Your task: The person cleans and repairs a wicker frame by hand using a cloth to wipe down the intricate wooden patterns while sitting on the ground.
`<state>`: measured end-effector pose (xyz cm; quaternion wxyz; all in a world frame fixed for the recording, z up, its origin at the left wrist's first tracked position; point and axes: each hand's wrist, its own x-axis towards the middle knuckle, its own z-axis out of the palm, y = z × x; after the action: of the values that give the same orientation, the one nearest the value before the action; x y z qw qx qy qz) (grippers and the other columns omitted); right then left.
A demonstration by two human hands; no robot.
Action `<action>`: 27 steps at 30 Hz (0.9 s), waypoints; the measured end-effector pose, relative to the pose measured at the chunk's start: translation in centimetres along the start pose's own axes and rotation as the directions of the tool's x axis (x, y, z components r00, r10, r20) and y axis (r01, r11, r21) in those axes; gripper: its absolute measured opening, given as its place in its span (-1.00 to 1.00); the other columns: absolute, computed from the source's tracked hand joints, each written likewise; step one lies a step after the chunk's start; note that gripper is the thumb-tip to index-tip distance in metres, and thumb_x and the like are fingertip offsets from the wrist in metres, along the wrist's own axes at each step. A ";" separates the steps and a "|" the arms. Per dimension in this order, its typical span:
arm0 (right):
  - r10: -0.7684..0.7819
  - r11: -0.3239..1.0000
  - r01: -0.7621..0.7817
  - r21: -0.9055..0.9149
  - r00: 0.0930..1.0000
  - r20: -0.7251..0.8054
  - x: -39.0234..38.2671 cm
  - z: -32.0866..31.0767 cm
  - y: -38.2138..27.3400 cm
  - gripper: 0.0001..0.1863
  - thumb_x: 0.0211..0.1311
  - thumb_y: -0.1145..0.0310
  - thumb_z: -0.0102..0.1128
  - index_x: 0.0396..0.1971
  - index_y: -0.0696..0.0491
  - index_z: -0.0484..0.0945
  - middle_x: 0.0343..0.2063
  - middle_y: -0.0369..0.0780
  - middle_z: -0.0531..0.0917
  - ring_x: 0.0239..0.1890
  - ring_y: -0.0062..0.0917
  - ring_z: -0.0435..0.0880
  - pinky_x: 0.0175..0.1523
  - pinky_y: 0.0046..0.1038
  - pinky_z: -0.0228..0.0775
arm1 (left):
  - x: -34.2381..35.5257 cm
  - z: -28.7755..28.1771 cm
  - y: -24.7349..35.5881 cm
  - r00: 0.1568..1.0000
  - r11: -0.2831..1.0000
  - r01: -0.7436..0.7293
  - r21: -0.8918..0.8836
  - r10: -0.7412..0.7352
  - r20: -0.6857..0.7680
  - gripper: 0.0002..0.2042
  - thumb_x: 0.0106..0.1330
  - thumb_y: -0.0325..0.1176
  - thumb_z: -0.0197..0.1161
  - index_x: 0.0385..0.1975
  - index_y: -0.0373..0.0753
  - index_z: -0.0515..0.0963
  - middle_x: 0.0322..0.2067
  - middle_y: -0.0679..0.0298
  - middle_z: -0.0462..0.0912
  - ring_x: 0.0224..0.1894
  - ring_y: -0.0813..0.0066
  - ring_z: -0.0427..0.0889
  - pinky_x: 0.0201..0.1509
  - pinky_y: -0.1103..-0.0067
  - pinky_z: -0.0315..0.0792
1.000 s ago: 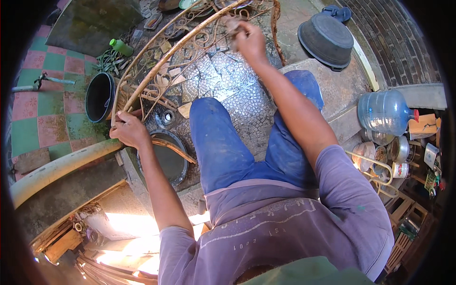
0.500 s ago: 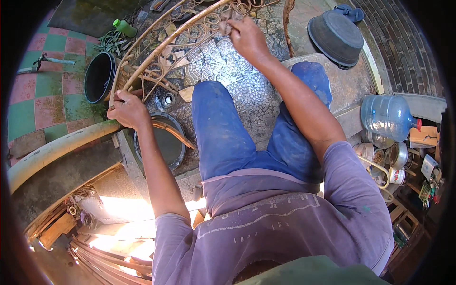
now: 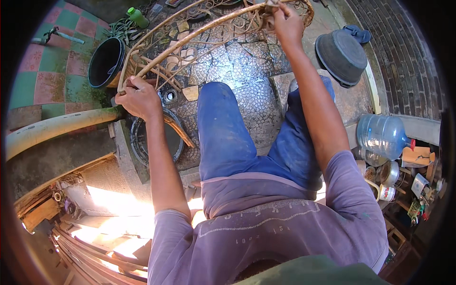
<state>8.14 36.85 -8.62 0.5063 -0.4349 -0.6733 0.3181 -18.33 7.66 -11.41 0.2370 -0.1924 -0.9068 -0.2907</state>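
Note:
A light brown rattan frame (image 3: 176, 46) with curled scrollwork stretches across the far side, beyond my knees. My left hand (image 3: 142, 100) is closed around its near left end, where the thick pole meets a thinner rod. My right hand (image 3: 288, 29) pinches a greyish-brown cloth (image 3: 268, 22) against the thick pole near its far right end. The pole looks wet and shiny. Part of the cloth is hidden behind my fingers.
Near my left forearm lie a round basin (image 3: 137, 142) and some sticks. A black bucket (image 3: 100, 62) stands left of the frame. An upturned dark tub (image 3: 343, 57) and a clear water jug (image 3: 381, 136) are on the right. A pale pipe (image 3: 61, 124) crosses the left side.
My right hand has slid the cloth rightward and away along the pole. The frame's right end has come into fuller view. My left hand keeps its grip on the left end.

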 end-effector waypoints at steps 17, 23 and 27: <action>-0.507 0.832 0.555 -0.018 0.773 0.383 -12.5 11.9 -9.8 -0.81 0.10 0.55 0.24 -0.29 0.01 0.70 -0.24 -0.06 0.56 -0.21 -0.13 0.65 -0.10 -0.15 0.53 | -1.0 -1.0 0.1 1.000 0.983 -0.016 -0.184 0.017 0.008 -0.58 0.50 -0.09 0.05 0.04 -0.30 0.65 0.05 -0.28 0.37 0.05 -0.17 0.48 0.20 0.16 0.34; -0.419 0.808 0.512 -0.290 0.847 0.327 -7.5 8.1 -6.4 -0.73 0.25 0.41 0.32 -0.05 -0.07 0.72 -0.30 -0.10 0.61 -0.25 -0.11 0.64 -0.08 -0.18 0.54 | -1.1 -2.3 0.0 0.997 0.862 0.072 -0.502 -0.072 0.019 -0.57 0.52 -0.12 0.04 0.17 -0.28 0.59 0.09 -0.17 0.40 0.07 -0.09 0.50 0.24 0.26 0.36; -0.381 0.825 0.473 -0.309 0.870 0.314 -9.4 10.9 -7.8 -0.79 0.30 0.40 0.25 -0.09 -0.04 0.72 -0.24 -0.09 0.62 -0.20 -0.08 0.66 -0.07 -0.15 0.52 | -0.8 -1.0 -1.1 0.993 0.838 0.101 -0.536 -0.114 0.009 -0.56 0.54 -0.11 -0.02 0.19 -0.27 0.57 0.11 -0.17 0.40 0.11 -0.11 0.49 0.25 0.26 0.35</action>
<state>-3.31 25.17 -8.73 0.3872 -0.3192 -0.8578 0.1108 -17.84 6.04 -11.59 0.1677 -0.1963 -0.7964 -0.5469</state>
